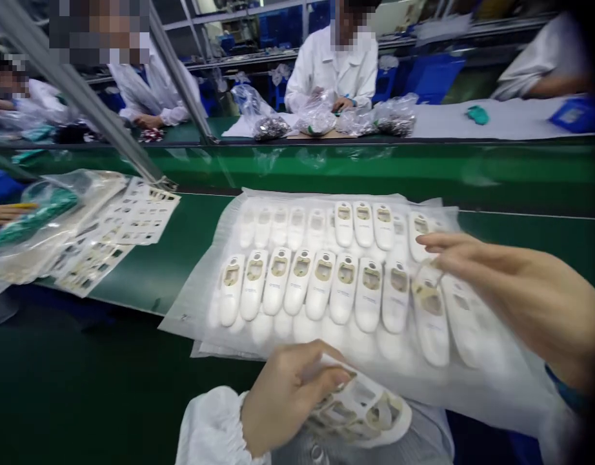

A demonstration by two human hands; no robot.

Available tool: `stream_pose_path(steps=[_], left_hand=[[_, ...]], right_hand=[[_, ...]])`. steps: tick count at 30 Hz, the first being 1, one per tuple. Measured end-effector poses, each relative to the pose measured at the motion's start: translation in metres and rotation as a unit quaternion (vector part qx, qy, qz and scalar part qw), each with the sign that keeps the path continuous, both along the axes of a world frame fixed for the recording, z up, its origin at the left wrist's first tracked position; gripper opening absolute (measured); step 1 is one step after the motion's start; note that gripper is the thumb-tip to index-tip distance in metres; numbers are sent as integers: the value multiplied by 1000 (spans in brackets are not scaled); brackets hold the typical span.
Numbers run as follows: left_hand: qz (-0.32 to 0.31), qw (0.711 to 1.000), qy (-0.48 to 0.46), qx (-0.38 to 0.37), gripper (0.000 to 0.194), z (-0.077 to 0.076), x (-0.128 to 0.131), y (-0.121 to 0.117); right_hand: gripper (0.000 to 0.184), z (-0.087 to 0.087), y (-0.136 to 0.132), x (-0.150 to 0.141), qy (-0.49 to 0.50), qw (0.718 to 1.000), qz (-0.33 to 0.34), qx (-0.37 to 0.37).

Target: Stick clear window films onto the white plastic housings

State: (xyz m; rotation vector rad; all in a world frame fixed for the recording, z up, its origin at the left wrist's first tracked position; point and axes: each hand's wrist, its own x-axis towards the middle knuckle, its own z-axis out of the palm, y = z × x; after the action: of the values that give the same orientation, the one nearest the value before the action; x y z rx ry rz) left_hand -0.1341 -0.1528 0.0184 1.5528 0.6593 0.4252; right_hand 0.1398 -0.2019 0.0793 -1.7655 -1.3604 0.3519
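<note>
My left hand (pixel 292 394), low in the middle, is closed on a white sticker sheet (pixel 358 403) with window-shaped cut-outs. A rounded white end with a beige window shows at the sheet's right; I cannot tell whether it is part of the sheet. My right hand (pixel 524 284), slightly blurred, hovers over the right end of the rows with its fingers stretched out. Under its fingertips lie a white oblong plastic housing (pixel 430 323) and a second, partly covered one. More white housings (pixel 321 284) lie in rows, many with beige-framed windows.
White foam sheeting (pixel 195 303) lies under the housings on the green bench (pixel 181 258). Sticker sheets (pixel 142 213) and a plastic bag with green pieces (pixel 40 210) are at left. A slanted metal post (pixel 99 103) stands there. People in white coats sit across behind bags of small parts (pixel 394 116).
</note>
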Motion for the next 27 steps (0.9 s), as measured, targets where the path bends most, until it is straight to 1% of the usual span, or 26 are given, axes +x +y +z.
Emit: stream_pose_path(steps=[1, 3, 5, 7, 9, 11, 14, 17, 21, 27], left_hand=[[-18, 1000, -17, 17, 21, -1, 5, -2], [-45, 995, -69, 52, 18, -2, 18, -7], [-67, 989, -105, 78, 15, -2, 38, -12], [-86, 985, -112, 99, 14, -2, 59, -19], [-98, 979, -104, 144, 15, -2, 82, -25], [-103, 966, -93, 219, 11, -3, 103, -32], [-119, 932, -62, 337, 9, -7, 128, -40], [-130, 899, -39, 416, 12, -10, 145, -45], [-128, 869, -4, 479, 13, -11, 155, -45], [-143, 843, 16, 518, 14, -7, 158, -41]], right_hand=[[25, 4, -1, 16, 25, 998, -17, -57], [29, 9, -4, 45, 61, 984, -38, -161], [33, 6, -10, 68, 64, 973, -32, -219], [33, -4, -16, 85, 85, 964, -9, -250], [30, -18, -21, 96, 129, 959, 3, -251], [28, -32, -25, 101, 181, 956, -1, -229], [29, -51, -31, 105, 245, 951, -10, -186], [29, -63, -35, 107, 292, 943, -16, -158], [26, -68, -36, 108, 324, 935, -5, -146], [29, -65, -36, 106, 324, 935, 0, -146]])
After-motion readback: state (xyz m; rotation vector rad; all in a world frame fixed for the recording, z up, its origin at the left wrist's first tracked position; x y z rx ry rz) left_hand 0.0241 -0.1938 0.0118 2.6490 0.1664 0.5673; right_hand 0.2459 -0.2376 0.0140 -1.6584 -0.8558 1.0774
